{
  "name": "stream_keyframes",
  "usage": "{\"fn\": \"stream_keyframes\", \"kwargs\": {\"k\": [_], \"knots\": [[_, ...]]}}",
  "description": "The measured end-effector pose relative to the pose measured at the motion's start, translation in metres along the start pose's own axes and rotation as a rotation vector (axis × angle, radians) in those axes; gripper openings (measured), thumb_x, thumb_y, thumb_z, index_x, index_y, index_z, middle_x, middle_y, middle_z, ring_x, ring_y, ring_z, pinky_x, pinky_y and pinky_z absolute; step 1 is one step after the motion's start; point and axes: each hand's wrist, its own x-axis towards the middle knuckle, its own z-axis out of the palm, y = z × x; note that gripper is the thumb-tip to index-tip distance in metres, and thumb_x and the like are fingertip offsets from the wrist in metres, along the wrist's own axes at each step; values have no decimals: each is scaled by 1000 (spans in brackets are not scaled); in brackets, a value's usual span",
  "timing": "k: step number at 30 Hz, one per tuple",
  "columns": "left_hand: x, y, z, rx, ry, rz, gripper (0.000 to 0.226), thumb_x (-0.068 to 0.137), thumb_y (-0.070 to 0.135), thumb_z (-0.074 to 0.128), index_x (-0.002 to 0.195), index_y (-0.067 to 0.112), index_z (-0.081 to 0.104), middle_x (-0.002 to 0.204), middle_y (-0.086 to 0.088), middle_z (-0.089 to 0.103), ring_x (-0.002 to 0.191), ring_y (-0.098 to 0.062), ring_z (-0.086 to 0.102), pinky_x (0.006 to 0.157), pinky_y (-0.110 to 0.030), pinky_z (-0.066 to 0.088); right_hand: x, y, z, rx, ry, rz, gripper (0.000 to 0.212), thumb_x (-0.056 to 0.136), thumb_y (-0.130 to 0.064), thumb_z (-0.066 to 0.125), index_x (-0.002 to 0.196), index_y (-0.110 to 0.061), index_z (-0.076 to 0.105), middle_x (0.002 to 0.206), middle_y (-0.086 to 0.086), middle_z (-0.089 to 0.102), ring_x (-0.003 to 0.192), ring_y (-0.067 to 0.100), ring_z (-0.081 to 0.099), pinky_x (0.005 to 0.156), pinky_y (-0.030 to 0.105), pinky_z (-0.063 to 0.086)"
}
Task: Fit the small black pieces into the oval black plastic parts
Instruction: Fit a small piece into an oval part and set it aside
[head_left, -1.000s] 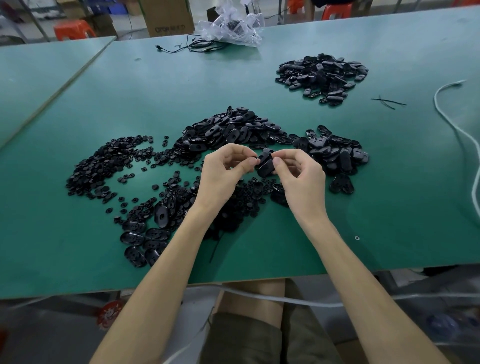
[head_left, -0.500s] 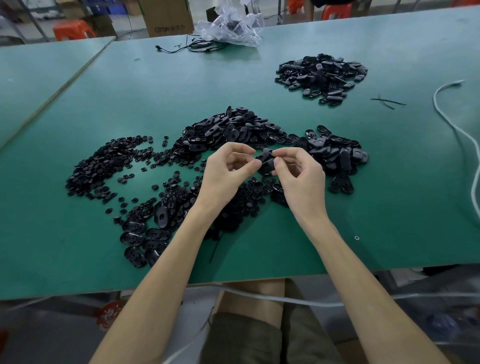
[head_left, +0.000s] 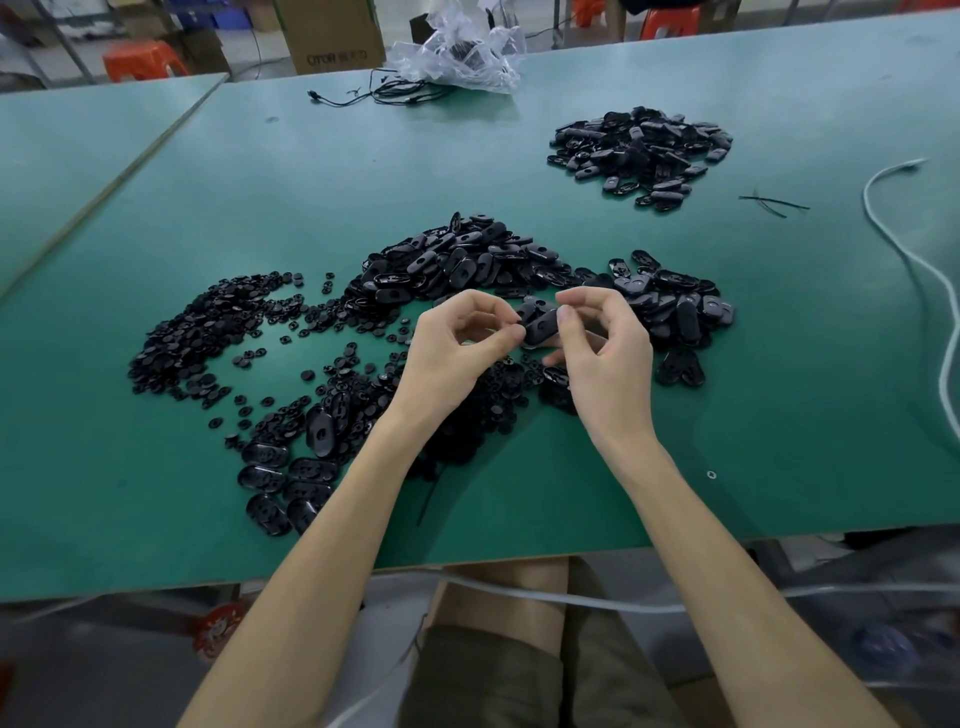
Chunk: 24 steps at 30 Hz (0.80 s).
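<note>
While both hands meet over the middle of the green table (head_left: 156, 171), one oval (head_left: 540, 326) is held between them, tilted, its centre hole facing the camera. Left hand (head_left: 452, 348): thumb and forefinger curled, tips pinching the oval's lower-left end, other fingers tucked in. Right hand (head_left: 605, 348): forefinger and thumb pinching the upper-right end, remaining fingers bent loosely beneath. Cannot tell whether a small piece sits at the left fingertips; too dark and too small. Small pieces (head_left: 208, 332) lie in a wide scatter left of the hands, running on under the left wrist. Near heap (head_left: 457, 265) of ovals lies just behind the hands; side heap (head_left: 680, 306) of ovals lies behind and right of the right hand, touching the near heap. Flat ovals (head_left: 283, 475) lie at the front left, beside the left forearm. Far heap (head_left: 641, 150) of ovals sits well apart at the back right, with thin black ties (head_left: 774, 203) to its right. White cable (head_left: 914, 260) curves along the right edge. Clear bag (head_left: 457, 52) and black wires (head_left: 374, 93) lie at the far edge; box (head_left: 332, 36) and orange stool (head_left: 143, 60) stand beyond it.
</note>
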Motion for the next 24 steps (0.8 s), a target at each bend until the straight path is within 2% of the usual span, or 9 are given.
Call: {"fn": "stream_keyframes", "kwargs": {"k": [4, 7, 11, 16, 21, 24], "knots": [[-1, 0, 1, 9, -6, 14, 7, 92, 7, 76, 99, 10, 77, 93, -3, 76, 82, -10, 66, 82, -33, 57, 0, 1, 0, -19, -11, 1, 11, 103, -10, 62, 113, -12, 66, 103, 2, 69, 79, 21, 73, 64, 20, 56], [-2, 0, 1, 11, 9, 13, 8, 92, 6, 77, 100, 8, 77, 94, -5, 77, 82, -11, 67, 82, -33, 57, -1, 1, 0, -20, -17, 4, 11, 101, -10, 65, 111, -14, 66, 99, 0, 72, 76, 16, 75, 68, 27, 62], [-2, -1, 0, -7, 42, -16, 13, 90, 7, 79, 101, 6, 73, 86, 3, 75, 76, -8, 68, 76, -24, 58, -1, 3, 0, -25, -23, -5, 8, 97, -12, 73, 103, -16, 71, 94, -3, 75, 84, 14, 76, 79, 39, 64], [-3, -1, 2, -9, 41, -61, 24, 89, 13, 82, 108, 8, 67, 85, 2, 74, 73, -10, 68, 76, -27, 58, -1, 2, -1, -36, -25, -49, 9, 93, -14, 78, 101, -16, 74, 91, -7, 77, 87, 7, 73, 87, 30, 60], [-2, 0, 1, -15, 52, -69, 25, 89, 13, 82, 107, 6, 67, 84, 2, 74, 70, -9, 66, 71, -23, 57, -1, 2, -1, 9, -51, 3, 14, 92, -12, 78, 104, -17, 72, 94, -3, 76, 85, 14, 76, 83, 47, 63], [-2, 0, 1, 4, 57, -70, 24, 88, 13, 82, 106, 7, 68, 85, 2, 74, 73, -8, 67, 72, -26, 57, -1, 3, -1, 18, -68, 13, 15, 92, -12, 79, 103, -19, 72, 95, -4, 76, 84, 15, 77, 82, 51, 62]]}}
